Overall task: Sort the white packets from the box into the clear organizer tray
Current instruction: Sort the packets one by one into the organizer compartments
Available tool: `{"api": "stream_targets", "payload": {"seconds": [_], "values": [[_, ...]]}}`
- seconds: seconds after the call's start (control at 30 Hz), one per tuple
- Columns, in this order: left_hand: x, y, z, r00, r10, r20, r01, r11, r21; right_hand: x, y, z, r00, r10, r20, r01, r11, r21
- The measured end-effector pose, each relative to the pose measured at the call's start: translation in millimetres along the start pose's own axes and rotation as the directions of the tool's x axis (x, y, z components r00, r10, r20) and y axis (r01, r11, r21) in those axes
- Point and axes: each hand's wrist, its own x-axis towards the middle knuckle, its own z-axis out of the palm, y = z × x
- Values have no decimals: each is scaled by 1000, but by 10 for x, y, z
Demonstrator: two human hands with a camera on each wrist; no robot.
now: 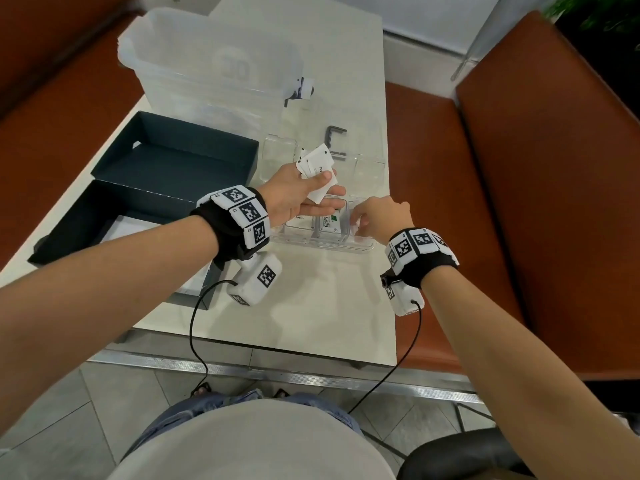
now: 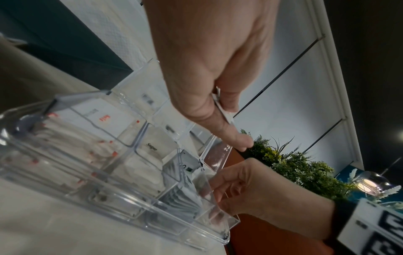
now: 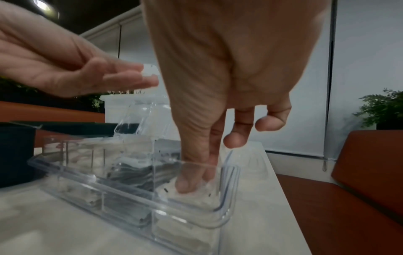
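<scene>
The clear organizer tray (image 1: 360,249) lies on the white table, right of the open dark box (image 1: 173,161). My left hand (image 1: 311,188) hovers over the tray and pinches a fan of several white packets (image 1: 317,168) between thumb and fingers; the left wrist view shows their edge (image 2: 222,110) under the thumb. My right hand (image 1: 367,216) reaches down into the tray's near right compartment. There its thumb and forefinger (image 3: 189,182) pinch a white packet (image 3: 196,195) lying on the bottom, the other fingers curled above. Other compartments hold packets marked stevia (image 1: 329,221) and sugar (image 2: 150,146).
The dark box's lid (image 1: 104,220) lies at the near left with white paper in it. A large clear storage bin (image 1: 207,64) stands at the back, a black bracket (image 1: 334,140) behind the tray. Orange benches (image 1: 519,202) flank the table.
</scene>
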Motion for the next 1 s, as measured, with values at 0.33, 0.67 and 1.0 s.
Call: {"api": "stream_targets", "payload": {"seconds": [0.33, 0.67, 1.0], "values": [[-35, 40, -32, 999, -45, 0, 45, 998, -46, -71, -11, -175, 999, 25, -34, -19, 986, 167], [-61, 27, -45, 993, -40, 112, 43, 999, -22, -167, -491, -463, 952, 124, -280, 138, 645, 752], [-118, 97, -152, 994, -104, -20, 98, 974, -204, -142, -498, -494, 944, 259, -206, 73, 445, 893]]}}
